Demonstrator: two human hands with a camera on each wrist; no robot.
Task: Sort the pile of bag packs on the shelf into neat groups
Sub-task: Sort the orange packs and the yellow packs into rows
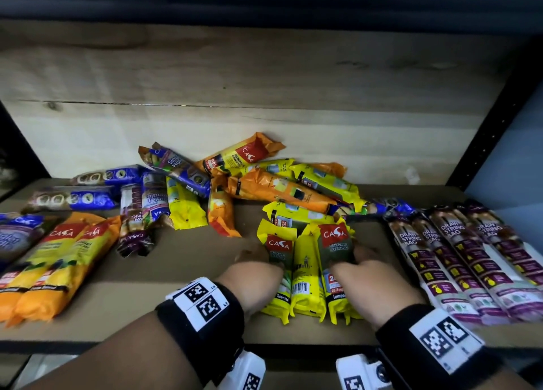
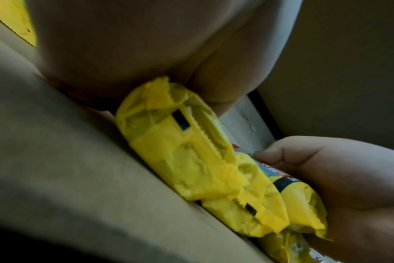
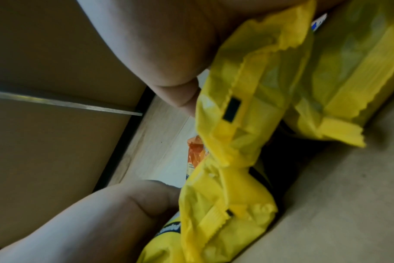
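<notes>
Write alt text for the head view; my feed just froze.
The left hand and right hand hold three yellow packs side by side at the shelf front. A row of purple drawstring packs lies to the right, orange packs to the left, a mixed pile behind.

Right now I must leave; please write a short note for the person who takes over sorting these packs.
Left hand and right hand: each holds one side of three yellow packs, side by side at the front of the shelf.
Done: orange packs on the left, purple packs in a row on the right.
To do: mixed pile at the back, with yellow, orange and blue packs.
</notes>
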